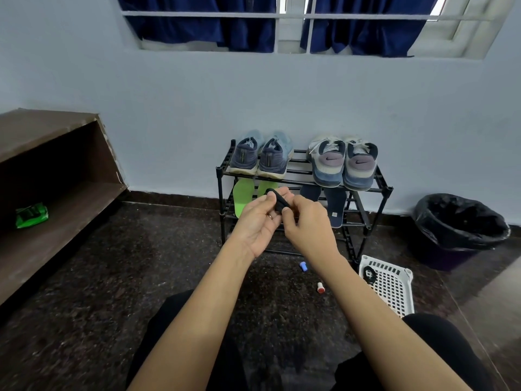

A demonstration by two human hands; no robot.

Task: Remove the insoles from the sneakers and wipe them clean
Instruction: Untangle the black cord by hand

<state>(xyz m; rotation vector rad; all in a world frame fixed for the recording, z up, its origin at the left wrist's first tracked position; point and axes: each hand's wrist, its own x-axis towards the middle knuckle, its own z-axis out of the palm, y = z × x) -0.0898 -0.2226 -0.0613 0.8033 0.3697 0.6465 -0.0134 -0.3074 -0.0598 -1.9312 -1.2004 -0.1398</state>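
Hands point(282, 218), black item point(279, 200) (rack point(379, 190) edge behind)

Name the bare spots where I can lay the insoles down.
Widest bare floor: between the wooden shelf unit and the shoe rack. The unit's lower board, right of the green packet, is free too. Crowded: the rack's top, filled by sneakers, and the floor beside the white basket, with two caps.

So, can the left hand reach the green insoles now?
Probably yes: the green insoles lie just behind the left hand, on the open rack. But it and the right hand hold a black item.
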